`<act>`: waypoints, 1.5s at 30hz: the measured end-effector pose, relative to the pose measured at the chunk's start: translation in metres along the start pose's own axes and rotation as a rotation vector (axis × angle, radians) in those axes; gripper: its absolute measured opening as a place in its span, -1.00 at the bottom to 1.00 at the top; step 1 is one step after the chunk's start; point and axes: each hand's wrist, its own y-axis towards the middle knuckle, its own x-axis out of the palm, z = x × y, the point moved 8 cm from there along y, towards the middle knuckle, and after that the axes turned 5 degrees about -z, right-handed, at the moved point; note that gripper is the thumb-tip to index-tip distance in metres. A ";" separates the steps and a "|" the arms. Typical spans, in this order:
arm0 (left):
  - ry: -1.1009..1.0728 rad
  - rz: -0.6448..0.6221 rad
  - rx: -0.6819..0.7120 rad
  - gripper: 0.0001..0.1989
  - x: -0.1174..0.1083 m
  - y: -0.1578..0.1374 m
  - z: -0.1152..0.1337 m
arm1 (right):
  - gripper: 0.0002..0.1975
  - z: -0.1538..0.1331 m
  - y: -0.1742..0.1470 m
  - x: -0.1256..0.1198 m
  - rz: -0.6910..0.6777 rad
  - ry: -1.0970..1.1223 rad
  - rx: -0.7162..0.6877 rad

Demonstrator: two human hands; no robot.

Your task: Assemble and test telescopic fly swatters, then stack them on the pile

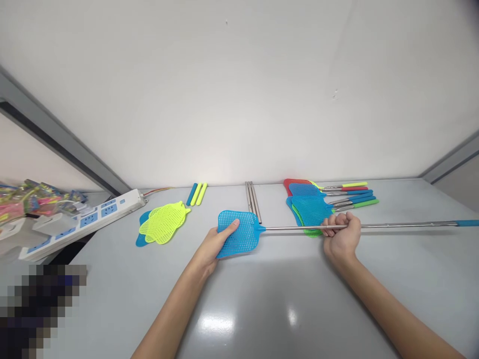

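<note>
A blue fly swatter (243, 237) with its metal rod drawn out long lies level across both hands, above the grey table. My left hand (210, 249) is closed on the swatter's blue mesh head, thumb on top. Around the middle of the rod wraps my right hand (342, 234). The rod ends in a blue grip (467, 223) at the right edge of the view. Just behind the rod lies a pile of assembled swatters (312, 204) in blue, red, yellow and green, their rods short. Several bare metal rods (253, 197) lie behind the blue head.
Loose yellow and blue swatter heads (164, 224) lie to the left, with one blue and two yellow grips (197, 194) behind them. A white power strip (108, 212) with adapters runs along the left side, near colourful packets (37, 199). A white wall (239, 99) stands behind the table (284, 309).
</note>
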 end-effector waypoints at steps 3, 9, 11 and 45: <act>0.011 0.008 -0.002 -0.57 -0.001 0.001 -0.001 | -0.68 0.001 0.000 0.001 -0.002 0.002 0.010; -0.005 0.017 0.003 -0.57 -0.002 0.000 0.000 | -0.68 -0.003 -0.001 0.005 -0.010 -0.019 -0.013; -0.004 0.030 0.000 -0.56 -0.003 0.000 0.001 | -0.67 -0.002 -0.002 0.007 -0.024 -0.023 -0.011; 0.085 -0.043 -0.027 -0.52 0.007 -0.001 -0.006 | -0.62 0.026 -0.025 0.017 -0.044 0.082 0.136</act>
